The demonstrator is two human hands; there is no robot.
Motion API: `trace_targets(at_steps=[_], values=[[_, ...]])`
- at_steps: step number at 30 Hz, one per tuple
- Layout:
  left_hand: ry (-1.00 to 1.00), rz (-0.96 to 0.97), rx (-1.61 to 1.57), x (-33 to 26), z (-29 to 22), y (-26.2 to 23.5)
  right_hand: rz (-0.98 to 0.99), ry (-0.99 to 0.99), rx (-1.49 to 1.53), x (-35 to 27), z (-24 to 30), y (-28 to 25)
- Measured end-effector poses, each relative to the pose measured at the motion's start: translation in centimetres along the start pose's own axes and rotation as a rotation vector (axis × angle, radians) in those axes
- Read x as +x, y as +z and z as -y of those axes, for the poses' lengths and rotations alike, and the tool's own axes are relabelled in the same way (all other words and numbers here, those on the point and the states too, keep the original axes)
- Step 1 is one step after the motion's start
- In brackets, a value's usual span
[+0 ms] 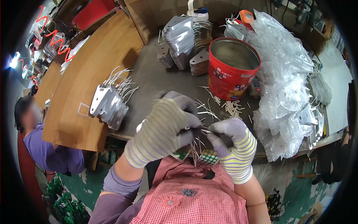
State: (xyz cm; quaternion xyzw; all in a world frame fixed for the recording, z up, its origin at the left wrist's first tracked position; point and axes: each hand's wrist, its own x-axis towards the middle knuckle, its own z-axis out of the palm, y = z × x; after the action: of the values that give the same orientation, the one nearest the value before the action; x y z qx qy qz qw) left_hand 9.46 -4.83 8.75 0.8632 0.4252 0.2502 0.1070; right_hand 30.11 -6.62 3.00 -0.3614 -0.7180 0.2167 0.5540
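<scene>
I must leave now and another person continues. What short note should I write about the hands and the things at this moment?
Left hand: gloved, shut on a bunch of thin white ties.
Right hand: gloved, its fingers pinch one tie at the bunch.
Loose ties lie on the table by the red can.
Done: stacks of metal plates already carry ties.
Left: cannot tell; a heap of clear bags lies at the right.

Both gloved hands raised together: left hand (pixel 164 128) fingers curled, right hand (pixel 233 143) fingers pinched, fingertips touching.
</scene>
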Motion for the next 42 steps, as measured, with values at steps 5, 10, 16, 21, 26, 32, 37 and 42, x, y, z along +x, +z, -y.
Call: trace_targets(at_steps=[5,10,16,21,26,32,37,42], values=[[-0.065,-0.062,0.122,-0.8,-0.4,0.6,0.066,-0.055,-0.139,0.6,0.0,0.1],[-0.298,-0.021,0.332,-3.0,0.5,-0.6,0.114,-0.141,-0.319,0.6,0.3,0.2],[-0.236,-0.192,0.194,-3.2,-0.3,-0.3,0.126,-0.190,-0.340,0.7,0.4,1.0],[-0.217,-0.222,0.195,-3.9,-1.4,-0.7,0.062,-0.092,-0.240,0.7,1.1,1.4],[-0.203,-0.269,0.153,-4.2,-1.5,-0.8,0.051,0.015,-0.007,0.6,1.1,1.0],[-0.204,-0.272,0.089,-4.1,-1.8,-0.9,0.015,0.127,0.153,-0.2,0.6,0.6],[-0.185,-0.237,0.076,-3.8,-2.3,-0.8,-0.048,0.100,0.171,-0.5,0.3,1.2],[-0.226,-0.286,0.086,-3.7,-2.8,-0.4,-0.096,0.084,0.166,-0.7,0.5,0.9]])
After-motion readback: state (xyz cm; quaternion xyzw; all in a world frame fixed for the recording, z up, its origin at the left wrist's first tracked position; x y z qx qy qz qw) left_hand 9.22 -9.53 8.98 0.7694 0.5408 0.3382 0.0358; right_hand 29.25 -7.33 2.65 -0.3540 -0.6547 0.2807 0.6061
